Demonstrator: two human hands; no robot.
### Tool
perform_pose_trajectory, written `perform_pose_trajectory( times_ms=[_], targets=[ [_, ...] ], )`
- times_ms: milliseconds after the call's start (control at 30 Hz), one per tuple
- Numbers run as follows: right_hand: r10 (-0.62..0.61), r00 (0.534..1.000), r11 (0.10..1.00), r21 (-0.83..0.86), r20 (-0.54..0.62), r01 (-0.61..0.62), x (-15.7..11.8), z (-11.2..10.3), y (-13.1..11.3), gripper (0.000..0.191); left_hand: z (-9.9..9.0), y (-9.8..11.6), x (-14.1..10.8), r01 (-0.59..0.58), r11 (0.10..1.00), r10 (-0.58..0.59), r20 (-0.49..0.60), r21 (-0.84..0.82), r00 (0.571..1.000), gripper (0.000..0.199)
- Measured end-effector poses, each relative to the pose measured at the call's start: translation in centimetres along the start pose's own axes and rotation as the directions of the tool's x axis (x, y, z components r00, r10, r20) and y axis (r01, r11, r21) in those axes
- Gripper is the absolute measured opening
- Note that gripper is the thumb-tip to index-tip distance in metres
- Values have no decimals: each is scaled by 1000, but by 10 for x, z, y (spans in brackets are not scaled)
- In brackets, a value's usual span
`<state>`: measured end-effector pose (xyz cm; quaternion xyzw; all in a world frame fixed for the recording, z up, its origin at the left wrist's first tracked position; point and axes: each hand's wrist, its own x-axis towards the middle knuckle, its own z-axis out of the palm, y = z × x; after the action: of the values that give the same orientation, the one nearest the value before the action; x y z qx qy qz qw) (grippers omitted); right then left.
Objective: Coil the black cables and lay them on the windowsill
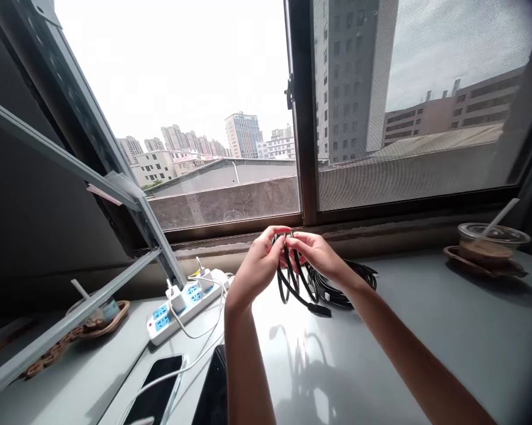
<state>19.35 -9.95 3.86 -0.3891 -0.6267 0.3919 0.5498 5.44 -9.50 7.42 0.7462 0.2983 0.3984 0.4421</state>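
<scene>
A black cable (289, 274) hangs in loose loops above the table, pinched at the top by both hands. My left hand (261, 257) has its thumb and fingers closed on the upper part of the loops. Close against it, my right hand (312, 252) grips the same cable from the right side. One cable end with a black connector (319, 310) dangles below the loops. Behind my right forearm a coil of black cable (358, 273) lies on the table, partly covered by the arm.
A white power strip (189, 304) with plugged-in chargers stands on the left, near a phone (157, 383) crossed by a white cord. A dark device (213, 389) lies beside my left forearm. Lidded cups sit at far right (491, 242) and left (102, 313). A metal frame (151, 224) rises at left.
</scene>
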Motion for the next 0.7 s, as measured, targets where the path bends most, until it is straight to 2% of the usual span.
perform_pose_trajectory(
  times_ms=[100, 200, 400, 467, 567, 633, 700],
  targets=[
    [-30, 999, 999, -44, -28, 29, 3, -9, 5, 22, 6, -4, 8, 36, 999, -30, -158, 36, 987, 22],
    [-34, 989, 998, -57, -141, 26, 2, -22, -2, 18, 8, -4, 13, 13, 1000, -7, -289, 19, 957, 24],
    [105, 941, 987, 152, -321, -58, -11, -51, -28, 19, -3, 4, 9, -88, 987, 22, -437, -131, 899, 32],
    [119, 931, 961, 276, -345, -21, -16, -60, -34, 15, -6, 5, 6, -114, 986, 47, -448, -124, 893, 36],
    [114, 945, 893, 448, -305, 37, -23, -71, -43, 8, -11, 4, 2, -136, 987, 92, -390, -87, 916, 43],
    [101, 955, 879, 475, -278, 45, -28, -78, -51, 11, -13, 3, 0, -106, 993, 82, -374, -43, 924, 47],
    [77, 959, 903, 428, -273, 49, -33, -82, -57, 23, -13, 3, -1, -37, 999, 34, -371, -1, 928, 48]
  ],
)
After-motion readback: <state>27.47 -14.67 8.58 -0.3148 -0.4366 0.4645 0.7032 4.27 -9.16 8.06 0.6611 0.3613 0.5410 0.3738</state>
